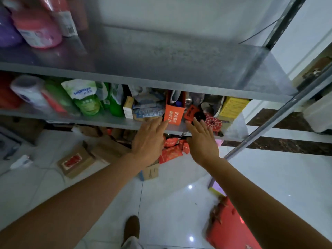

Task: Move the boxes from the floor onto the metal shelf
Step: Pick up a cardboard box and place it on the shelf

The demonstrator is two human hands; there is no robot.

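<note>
The grey metal shelf (pixel 161 56) fills the upper view, with a crowded lower tier (pixel 115 122). An orange box (pixel 173 113) with white lettering stands upright on that lower tier. My left hand (pixel 149 141) reaches toward it with fingers spread, fingertips at the box's lower left corner. My right hand (pixel 203 141) is open just right of the box, holding nothing. On the floor under the shelf lie a cardboard box with a red label (pixel 75 163), a small brown box (pixel 150 172) and red packets (pixel 170 151).
Green refill pouches (pixel 86 99), a yellow box (pixel 231 106) and a red spider-web box (pixel 212 123) crowd the lower tier. Pink and purple bottles (pixel 36 27) stand on the top tier at left. A red box (pixel 231 229) lies on the white tiled floor at right. My shoe (pixel 132 229) is below.
</note>
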